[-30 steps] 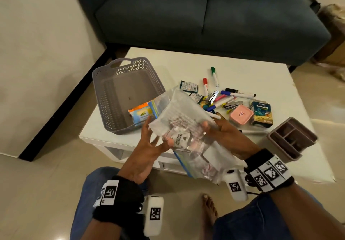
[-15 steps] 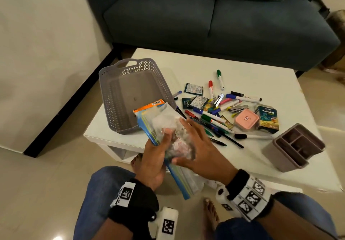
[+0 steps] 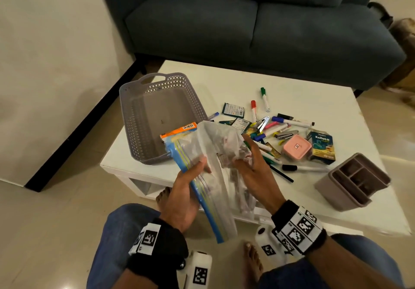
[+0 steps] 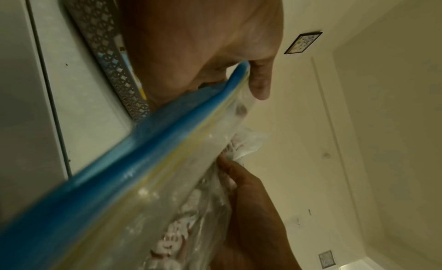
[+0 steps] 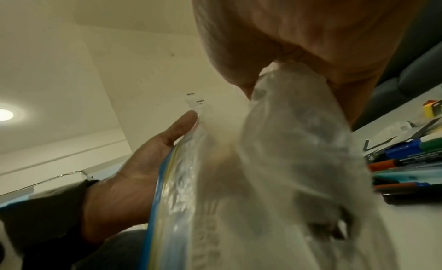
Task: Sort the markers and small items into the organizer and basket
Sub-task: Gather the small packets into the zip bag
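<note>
The left hand (image 3: pixel 183 195) pinches the blue zip edge of the clear plastic zip bag (image 3: pixel 208 154), now lifted upright from flat; the right hand (image 3: pixel 253 167) clutches its crumpled body at the grey perforated basket's (image 3: pixel 143 113) five o'clock, markers (image 3: pixel 265 131) unsorted.

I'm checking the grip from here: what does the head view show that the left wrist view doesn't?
Only the head view shows the marker pile, the organizer, the pink case and the inside of the basket. Only the left wrist view shows the left hand's thumb pinching the bag's blue zip edge up close, plus a framed picture on the wall. Both show the left hand, right hand and clear bag.
</note>
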